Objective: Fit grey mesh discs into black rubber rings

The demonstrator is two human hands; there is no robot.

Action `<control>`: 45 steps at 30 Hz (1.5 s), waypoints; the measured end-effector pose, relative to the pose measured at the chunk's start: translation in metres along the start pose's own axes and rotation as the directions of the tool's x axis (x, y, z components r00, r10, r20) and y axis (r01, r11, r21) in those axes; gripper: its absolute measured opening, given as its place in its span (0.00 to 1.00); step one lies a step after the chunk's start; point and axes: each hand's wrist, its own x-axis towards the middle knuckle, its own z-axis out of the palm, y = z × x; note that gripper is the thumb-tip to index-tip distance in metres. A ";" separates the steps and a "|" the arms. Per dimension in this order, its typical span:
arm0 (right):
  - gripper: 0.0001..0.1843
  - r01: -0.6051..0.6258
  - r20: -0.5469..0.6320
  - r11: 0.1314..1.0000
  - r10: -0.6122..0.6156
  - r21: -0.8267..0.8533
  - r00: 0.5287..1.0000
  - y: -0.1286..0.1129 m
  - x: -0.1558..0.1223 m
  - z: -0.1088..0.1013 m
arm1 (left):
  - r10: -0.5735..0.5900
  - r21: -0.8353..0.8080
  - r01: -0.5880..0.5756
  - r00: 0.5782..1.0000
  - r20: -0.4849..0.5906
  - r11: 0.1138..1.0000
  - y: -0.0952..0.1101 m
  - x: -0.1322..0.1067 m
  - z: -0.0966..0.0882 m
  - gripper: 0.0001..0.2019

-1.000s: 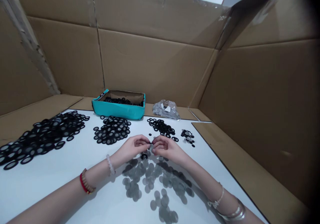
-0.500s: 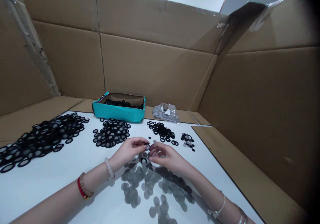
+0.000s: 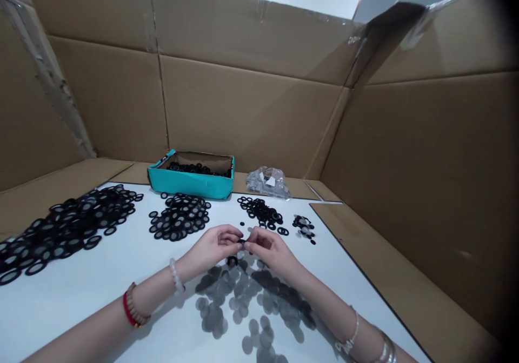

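Fingertips of my left hand [image 3: 219, 247] and my right hand [image 3: 270, 248] meet over the white table, both pinching one small black ring [image 3: 242, 241]. Whether a disc sits in that ring is hidden by the fingers. Just below the hands another black ring [image 3: 232, 261] lies on the table. Under and in front of my hands spread many loose grey translucent discs [image 3: 239, 287], some overlapping, part of them in the shadow of my right arm.
A teal box [image 3: 190, 183] holding black rings stands at the back, beside a clear plastic bag [image 3: 267, 182]. Black rings with grey centres form a large pile [image 3: 73, 225] and a smaller pile [image 3: 180, 217]. Plain rings [image 3: 261, 210] lie further right. Cardboard walls [image 3: 251, 109] enclose the table.
My right hand has closed in to the left, its fingertips now pinching at the ring beside my left fingertips. The ring has tilted flatter, and my left fingers have shifted slightly.
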 end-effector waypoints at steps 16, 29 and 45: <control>0.21 0.006 -0.024 0.999 -0.007 -0.046 1.000 0.008 -0.002 0.002 | -0.017 -0.141 0.007 0.997 -0.073 0.990 0.002 -0.004 0.006 0.15; 0.14 0.210 -0.046 0.947 -0.228 -0.241 0.973 0.000 -0.011 0.005 | -0.010 -0.089 0.002 0.996 -0.091 0.996 0.008 -0.004 0.007 0.09; 0.09 0.191 0.009 0.939 -0.196 -0.285 0.981 0.001 -0.009 0.004 | -0.038 -0.214 0.003 0.986 -0.161 0.977 0.002 -0.011 0.012 0.12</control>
